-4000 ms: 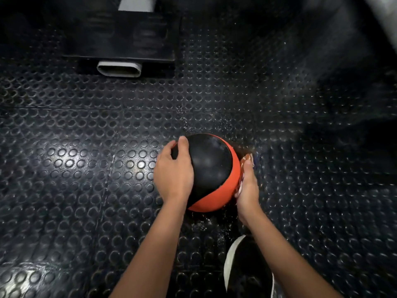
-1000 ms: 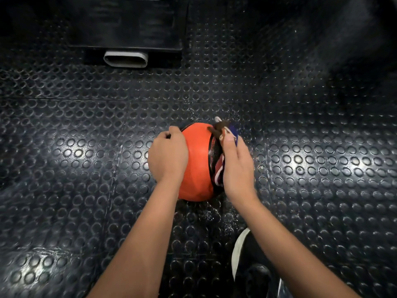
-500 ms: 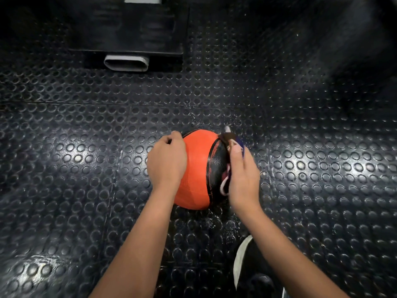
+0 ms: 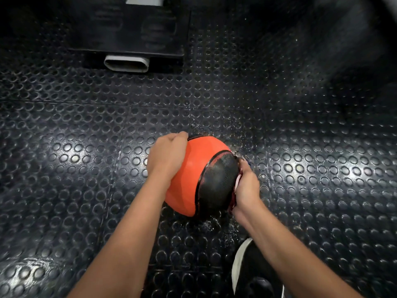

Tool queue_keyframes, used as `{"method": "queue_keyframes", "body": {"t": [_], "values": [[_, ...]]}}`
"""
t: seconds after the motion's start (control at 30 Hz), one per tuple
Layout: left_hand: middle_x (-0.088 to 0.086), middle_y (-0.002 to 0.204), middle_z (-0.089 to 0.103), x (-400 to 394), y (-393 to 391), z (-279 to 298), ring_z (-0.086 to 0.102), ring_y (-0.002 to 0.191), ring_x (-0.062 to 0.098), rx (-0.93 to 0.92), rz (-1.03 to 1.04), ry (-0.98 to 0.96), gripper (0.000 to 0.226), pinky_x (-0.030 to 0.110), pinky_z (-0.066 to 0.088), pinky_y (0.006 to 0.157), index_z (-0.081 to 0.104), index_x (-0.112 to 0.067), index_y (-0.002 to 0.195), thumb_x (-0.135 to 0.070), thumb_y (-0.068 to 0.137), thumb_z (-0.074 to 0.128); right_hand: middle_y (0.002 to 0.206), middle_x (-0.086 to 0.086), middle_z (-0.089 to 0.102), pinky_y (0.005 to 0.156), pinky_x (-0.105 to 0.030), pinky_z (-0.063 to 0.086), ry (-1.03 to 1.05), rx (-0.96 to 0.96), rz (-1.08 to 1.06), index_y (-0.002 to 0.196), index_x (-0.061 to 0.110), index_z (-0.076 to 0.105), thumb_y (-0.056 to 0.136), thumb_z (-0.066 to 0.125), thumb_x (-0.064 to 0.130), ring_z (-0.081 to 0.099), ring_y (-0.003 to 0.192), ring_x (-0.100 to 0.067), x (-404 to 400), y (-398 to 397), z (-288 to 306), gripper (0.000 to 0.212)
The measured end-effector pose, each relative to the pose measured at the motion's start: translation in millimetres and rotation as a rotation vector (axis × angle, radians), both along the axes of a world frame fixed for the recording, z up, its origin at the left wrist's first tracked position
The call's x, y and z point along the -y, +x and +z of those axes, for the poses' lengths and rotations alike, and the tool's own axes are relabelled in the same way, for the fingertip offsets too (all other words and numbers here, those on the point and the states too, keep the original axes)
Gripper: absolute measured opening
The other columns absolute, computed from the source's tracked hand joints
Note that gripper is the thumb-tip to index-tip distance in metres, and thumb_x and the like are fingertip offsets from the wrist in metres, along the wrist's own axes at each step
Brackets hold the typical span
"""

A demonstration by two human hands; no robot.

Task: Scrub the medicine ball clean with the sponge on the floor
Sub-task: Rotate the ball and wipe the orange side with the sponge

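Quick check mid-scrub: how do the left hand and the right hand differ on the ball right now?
The left hand grips the ball at its upper left, over the orange part; the right hand sits lower on the right, beside the black panel. The left hand holds only the ball, while the right hand holds the sponge against it, with just a pale sliver showing. Both hands touch the ball.

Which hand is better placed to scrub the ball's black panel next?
Right. The right hand holds the sponge against the black side of the medicine ball. The left hand has no sponge; it grips the orange side, apparently steadying the ball on the floor.
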State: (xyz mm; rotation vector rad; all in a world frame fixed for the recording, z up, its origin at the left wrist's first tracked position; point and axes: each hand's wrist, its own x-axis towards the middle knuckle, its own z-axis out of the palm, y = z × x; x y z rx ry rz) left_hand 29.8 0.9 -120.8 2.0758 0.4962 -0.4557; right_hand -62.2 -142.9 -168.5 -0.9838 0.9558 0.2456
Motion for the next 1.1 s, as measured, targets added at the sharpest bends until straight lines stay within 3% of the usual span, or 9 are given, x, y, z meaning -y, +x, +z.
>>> {"method": "queue_keyframes", "body": {"t": [0.13,0.2,0.27,0.37,0.47,0.57,0.83,0.97,1.1], "values": [[0.004,0.090,0.075,1,11,-1,0.068,0.088,0.029,-0.197,-0.067,-0.171,0.041,0.048,0.051,0.100,0.074,-0.018,0.085,-0.055,0.072,0.061,0.072,0.001,0.065,0.047,-0.018,0.042,-0.179,-0.121,-0.169,0.109,0.027,0.061,0.103,0.038,0.059,0.060,0.054,-0.017,-5,-17,2,0.039],[0.000,0.086,0.077,7,13,-7,0.067,0.087,0.029,-0.121,-0.014,-0.118,0.035,0.041,0.052,0.092,0.080,-0.015,0.084,-0.045,0.075,0.063,0.115,-0.012,0.071,0.071,-0.034,0.055,-0.304,-0.149,-0.177,0.126,0.023,0.061,0.090,0.034,0.072,0.071,0.097,-0.029,-8,-28,-3,0.067],[-0.004,0.080,0.074,9,9,-7,0.064,0.083,0.025,0.052,0.163,0.005,0.024,0.032,0.046,0.074,0.080,-0.013,0.086,-0.029,0.085,0.063,0.152,-0.011,0.050,0.112,-0.047,0.038,-0.461,-0.146,-0.160,0.146,0.024,0.052,0.098,0.032,0.062,0.048,0.139,-0.032,-9,-33,-3,0.065],[-0.014,0.072,0.064,8,-22,10,0.058,0.074,0.010,0.224,0.400,0.006,0.024,0.024,0.040,0.065,0.073,-0.021,0.083,-0.028,0.098,0.055,0.158,-0.007,0.044,0.124,-0.047,0.024,-0.538,-0.107,-0.118,0.153,0.021,0.046,0.107,0.030,0.051,0.039,0.145,-0.028,-11,-29,1,0.057],[-0.020,0.106,0.067,21,-65,13,0.058,0.100,-0.006,0.287,0.192,-0.054,0.031,0.010,0.038,0.088,0.071,-0.031,0.105,-0.046,0.106,0.044,0.139,0.006,0.061,0.120,-0.047,0.033,-0.549,-0.027,-0.136,0.133,0.036,0.060,0.092,0.036,0.064,0.052,0.135,-0.021,-9,-17,9,0.055],[-0.006,0.159,0.048,36,-72,-2,0.039,0.148,0.014,0.283,0.086,-0.019,0.071,0.037,0.028,0.125,0.050,-0.025,0.154,-0.065,0.097,0.034,0.140,0.006,0.064,0.121,-0.046,0.036,-0.534,0.068,-0.083,0.138,0.030,0.063,0.084,0.042,0.069,0.054,0.132,-0.012,-3,-8,-1,0.070],[0.002,0.115,0.074,22,-13,-4,0.065,0.113,0.032,0.028,0.343,-0.026,0.040,0.047,0.048,0.107,0.070,-0.027,0.105,-0.055,0.092,0.045,0.137,0.010,0.056,0.114,-0.031,0.034,-0.729,0.216,0.167,0.145,0.022,0.053,0.113,0.031,0.042,0.048,0.129,-0.009,-11,-12,25,0.044],[0.005,0.109,0.072,19,-11,-1,0.062,0.106,0.034,0.025,0.398,0.056,0.039,0.046,0.051,0.101,0.070,-0.025,0.101,-0.047,0.100,0.039,0.162,0.010,0.041,0.129,-0.037,0.017,-0.893,0.236,0.241,0.150,0.029,0.048,0.108,0.026,0.050,0.028,0.151,-0.005,-17,-13,17,0.052],[0.002,0.100,0.070,14,-15,4,0.061,0.099,0.029,0.060,0.393,0.104,0.040,0.039,0.048,0.089,0.074,-0.024,0.110,-0.044,0.104,0.040,0.155,0.021,0.034,0.126,-0.029,0.019,-0.889,0.390,0.164,0.137,0.043,0.047,0.111,0.031,0.042,0.026,0.149,0.000,-26,-6,18,0.030]]}}
